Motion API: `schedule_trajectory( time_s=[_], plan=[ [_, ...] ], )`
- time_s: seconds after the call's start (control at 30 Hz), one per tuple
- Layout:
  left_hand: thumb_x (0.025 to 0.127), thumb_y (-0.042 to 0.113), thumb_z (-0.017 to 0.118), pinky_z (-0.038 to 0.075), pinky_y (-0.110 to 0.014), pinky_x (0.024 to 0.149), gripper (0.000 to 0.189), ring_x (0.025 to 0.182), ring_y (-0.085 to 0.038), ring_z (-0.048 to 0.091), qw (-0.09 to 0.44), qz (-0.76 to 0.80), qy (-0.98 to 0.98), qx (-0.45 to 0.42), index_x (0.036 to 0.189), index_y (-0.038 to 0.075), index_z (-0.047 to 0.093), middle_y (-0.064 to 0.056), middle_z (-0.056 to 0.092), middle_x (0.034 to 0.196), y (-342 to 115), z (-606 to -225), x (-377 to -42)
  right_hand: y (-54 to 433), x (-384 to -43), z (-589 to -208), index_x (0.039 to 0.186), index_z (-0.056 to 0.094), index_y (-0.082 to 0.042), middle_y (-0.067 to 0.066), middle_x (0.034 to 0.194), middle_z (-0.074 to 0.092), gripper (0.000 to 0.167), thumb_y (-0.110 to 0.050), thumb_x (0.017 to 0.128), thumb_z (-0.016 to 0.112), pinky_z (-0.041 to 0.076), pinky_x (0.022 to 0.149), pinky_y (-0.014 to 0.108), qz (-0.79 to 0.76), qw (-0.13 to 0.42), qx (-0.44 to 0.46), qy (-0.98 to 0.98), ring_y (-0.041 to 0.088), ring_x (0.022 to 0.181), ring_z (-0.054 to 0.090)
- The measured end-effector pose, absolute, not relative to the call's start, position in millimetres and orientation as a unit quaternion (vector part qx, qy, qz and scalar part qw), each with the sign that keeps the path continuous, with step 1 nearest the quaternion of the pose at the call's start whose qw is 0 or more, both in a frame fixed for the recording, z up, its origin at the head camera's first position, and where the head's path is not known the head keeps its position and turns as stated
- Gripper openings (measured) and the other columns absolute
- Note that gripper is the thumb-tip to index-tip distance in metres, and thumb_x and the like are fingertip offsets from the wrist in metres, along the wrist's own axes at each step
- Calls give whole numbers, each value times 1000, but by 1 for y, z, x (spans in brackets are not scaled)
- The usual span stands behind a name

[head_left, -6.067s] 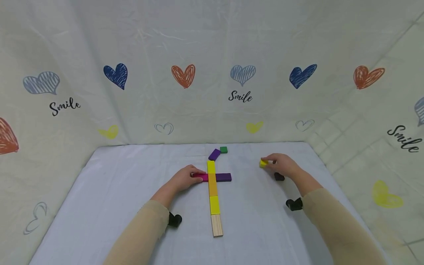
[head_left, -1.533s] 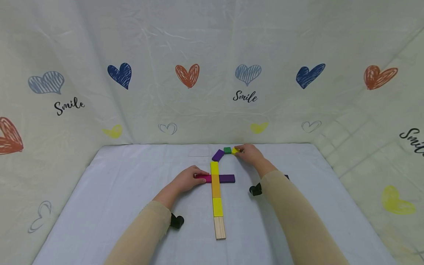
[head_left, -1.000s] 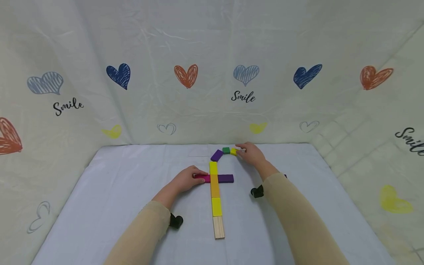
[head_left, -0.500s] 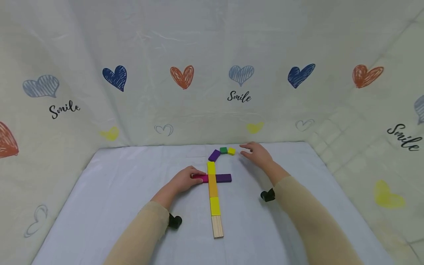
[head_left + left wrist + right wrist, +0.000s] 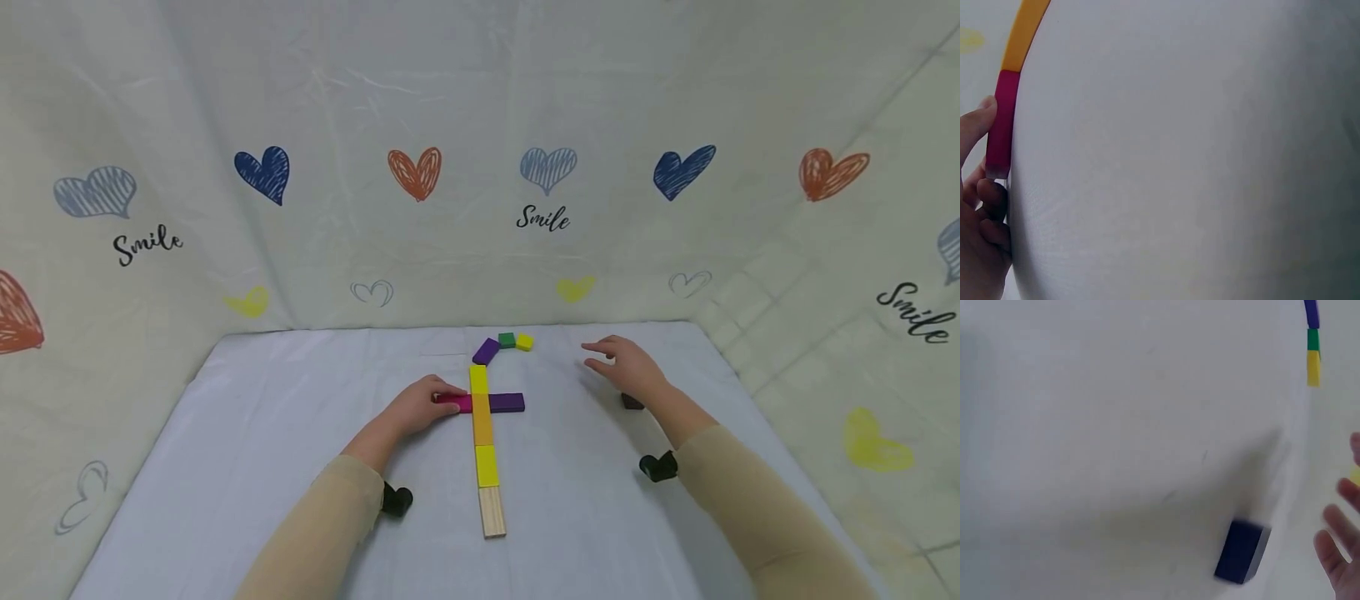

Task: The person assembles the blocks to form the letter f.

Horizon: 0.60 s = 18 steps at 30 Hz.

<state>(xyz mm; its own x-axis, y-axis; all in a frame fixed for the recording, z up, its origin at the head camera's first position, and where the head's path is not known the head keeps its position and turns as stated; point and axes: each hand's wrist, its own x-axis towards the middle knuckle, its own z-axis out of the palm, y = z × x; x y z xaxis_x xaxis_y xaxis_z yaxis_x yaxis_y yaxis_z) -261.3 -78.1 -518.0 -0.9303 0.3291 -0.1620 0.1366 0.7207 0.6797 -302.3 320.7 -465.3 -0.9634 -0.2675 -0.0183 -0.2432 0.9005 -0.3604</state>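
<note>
My left hand (image 5: 414, 407) holds a magenta block (image 5: 1004, 119) at its outer end, thumb along one side and fingers curled at the end. That block abuts an orange block (image 5: 482, 419), which has a dark purple block (image 5: 506, 402) on its other side. My right hand (image 5: 628, 368) is over the right part of the table, fingers spread, holding nothing. Beneath its wrist lies a dark block (image 5: 1238, 552), partly covered in the head view. Left of this hand, a small yellow block (image 5: 524, 342) sits beside a green block (image 5: 507, 340).
A tilted purple block (image 5: 486, 351) links the green one to the yellow block (image 5: 478, 379) heading the column. Below the orange block come another yellow block (image 5: 487, 466) and a plain wood block (image 5: 492, 512). A white cloth (image 5: 262, 467) covers the table; a printed backdrop (image 5: 480, 100) stands behind.
My right hand carried the small yellow block leftward to the green one, let go of it, then drew back to the right. My left hand stayed at the magenta block.
</note>
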Motion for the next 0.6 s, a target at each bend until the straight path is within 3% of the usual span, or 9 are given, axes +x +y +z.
schedule_trajectory(
  time_s=[0.37,0.6],
  plan=[
    [93,35,70,47,-39,98,29,108,-19,54,139,347,919,126,122,34,71,3,60,115,-77,-518,-262,371,-263,-468,134,63,-11,16,126,59,42,-30,97,65,46,90,54,-203,48,-114,971,35,108,55],
    [93,35,70,48,-39,98,29,106,-18,54,138,346,919,125,122,34,71,4,60,112,-77,-518,-263,386,-253,-472,135,63,-11,20,136,55,44,-30,95,67,45,94,57,-228,98,-109,963,40,117,54]
  ],
)
